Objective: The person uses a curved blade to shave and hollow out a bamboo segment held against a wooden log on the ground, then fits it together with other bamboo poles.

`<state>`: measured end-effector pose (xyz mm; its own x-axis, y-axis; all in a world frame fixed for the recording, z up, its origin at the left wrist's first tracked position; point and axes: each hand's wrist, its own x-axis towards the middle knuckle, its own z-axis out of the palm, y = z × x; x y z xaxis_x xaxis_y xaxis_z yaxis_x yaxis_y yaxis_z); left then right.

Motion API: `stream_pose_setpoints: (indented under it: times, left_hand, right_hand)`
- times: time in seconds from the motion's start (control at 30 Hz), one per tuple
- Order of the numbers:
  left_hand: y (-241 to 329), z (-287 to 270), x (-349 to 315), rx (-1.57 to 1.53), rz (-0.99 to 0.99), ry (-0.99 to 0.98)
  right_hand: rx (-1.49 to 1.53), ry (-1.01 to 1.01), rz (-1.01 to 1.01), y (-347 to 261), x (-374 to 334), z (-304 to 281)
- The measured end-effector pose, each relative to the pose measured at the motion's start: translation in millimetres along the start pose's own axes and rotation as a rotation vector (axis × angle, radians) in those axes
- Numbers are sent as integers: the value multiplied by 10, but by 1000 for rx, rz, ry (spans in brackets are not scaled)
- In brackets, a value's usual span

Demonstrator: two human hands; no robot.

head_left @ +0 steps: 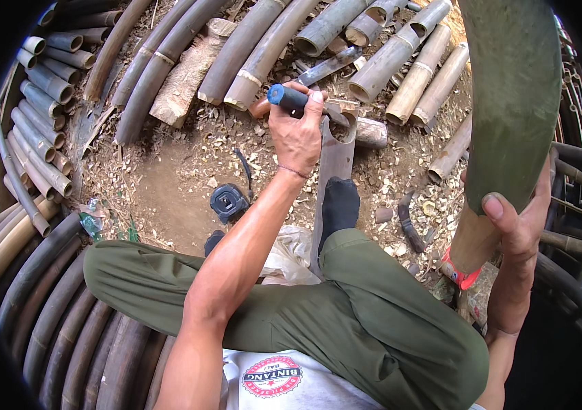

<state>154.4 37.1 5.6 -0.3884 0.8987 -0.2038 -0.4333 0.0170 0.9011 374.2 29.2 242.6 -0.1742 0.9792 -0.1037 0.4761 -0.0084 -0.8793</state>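
My left hand (296,133) is closed around the blue handle of a cutting tool (285,97), held out over a flat bamboo slat (335,154). The tool's blade is mostly hidden behind the hand. The slat lies on the ground under my black-socked foot (339,205). My right hand (520,225) grips the lower end of a thick green bamboo section (510,96), which stands up at the right and reaches the top edge of the view. My legs in green trousers are folded below both arms.
Cut bamboo poles (400,61) lie across the back and stacked at the left (41,130), with curved ones under me (51,321). A rough log (181,78), a black tape measure (228,203) and wood chips lie on the dirt. A red-orange object (460,275) sits by my right knee.
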Motion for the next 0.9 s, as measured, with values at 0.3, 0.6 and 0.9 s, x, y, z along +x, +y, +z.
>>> stream_pose_setpoints:
  times: [0.3,0.6,0.9]
  left_hand:
    - [-89,43,-16,-5,-12,-30]
    - [-227,228,-121,48,187,22]
    - [-546,101,-187,1856,796,-107]
  right_hand:
    - [-153,-41,-365,-252,344,113]
    - [-766,-396,-794,50,812,372]
    - [-1147,-586,-442,-366,642,441]
